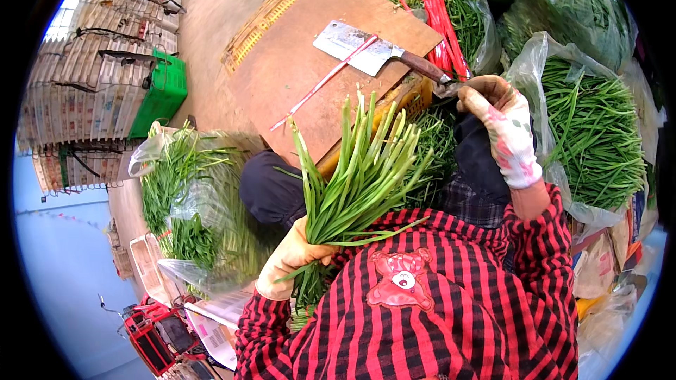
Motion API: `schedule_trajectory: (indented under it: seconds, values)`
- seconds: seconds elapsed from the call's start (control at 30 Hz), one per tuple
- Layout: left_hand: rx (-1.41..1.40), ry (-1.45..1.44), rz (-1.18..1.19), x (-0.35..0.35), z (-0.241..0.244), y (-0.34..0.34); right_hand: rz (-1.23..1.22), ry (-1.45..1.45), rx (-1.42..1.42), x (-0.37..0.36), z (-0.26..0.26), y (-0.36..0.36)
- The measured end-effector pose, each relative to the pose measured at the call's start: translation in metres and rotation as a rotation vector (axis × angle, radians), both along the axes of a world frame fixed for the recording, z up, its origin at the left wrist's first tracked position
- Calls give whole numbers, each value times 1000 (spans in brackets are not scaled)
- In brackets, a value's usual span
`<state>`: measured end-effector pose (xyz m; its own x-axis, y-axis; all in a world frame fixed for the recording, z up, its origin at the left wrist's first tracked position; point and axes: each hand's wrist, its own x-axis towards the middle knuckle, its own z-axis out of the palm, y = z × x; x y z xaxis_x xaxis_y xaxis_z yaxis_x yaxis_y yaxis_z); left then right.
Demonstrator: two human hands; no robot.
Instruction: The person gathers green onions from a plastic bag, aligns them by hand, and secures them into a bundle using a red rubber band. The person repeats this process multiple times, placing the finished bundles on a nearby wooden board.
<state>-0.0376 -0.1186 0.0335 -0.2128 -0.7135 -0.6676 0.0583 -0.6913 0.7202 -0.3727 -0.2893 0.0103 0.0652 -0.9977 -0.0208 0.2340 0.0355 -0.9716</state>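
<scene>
My left hand [296, 261], in a stained light glove, is closed around a bunch of green leafy stalks [351, 190] that look like garlic chives. Their pale cut ends fan upward, and leaf tips hang below the fist. My right hand [501, 124], in a stained white glove, is raised over my right knee with the fingers curled. Whether anything thin is pinched in it I cannot tell. Just beyond its fingertips is the wooden handle of a cleaver [354, 47], which lies flat on a brown board [296, 68]. A red-and-white tie strip [327, 80] crosses the blade.
The board rests on yellow plastic crates [259, 24]. Red tie strips [441, 16] are bundled at its right edge. Bags of chives stand at right [591, 132] and left [185, 200]. Loose greens [435, 132] lie between my knees. Stacked crates [100, 74] and a red vehicle [153, 335] are farther left.
</scene>
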Motion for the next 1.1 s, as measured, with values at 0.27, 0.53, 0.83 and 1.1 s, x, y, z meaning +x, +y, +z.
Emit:
schedule_trajectory:
  seconds: [0.27,0.53,0.83,1.1]
  values:
    - [-1,-21,20,-21,0,-7,285,407,13,43,5,25]
    - [11,28,74,-20,8,-10,8,-131,69,14,-3,3]
    - [-74,180,121,-11,8,-19,698,-29,331,29,-18,40]
    - [-44,75,20,-31,8,-27,-36,-412,237,56,-22,-27]
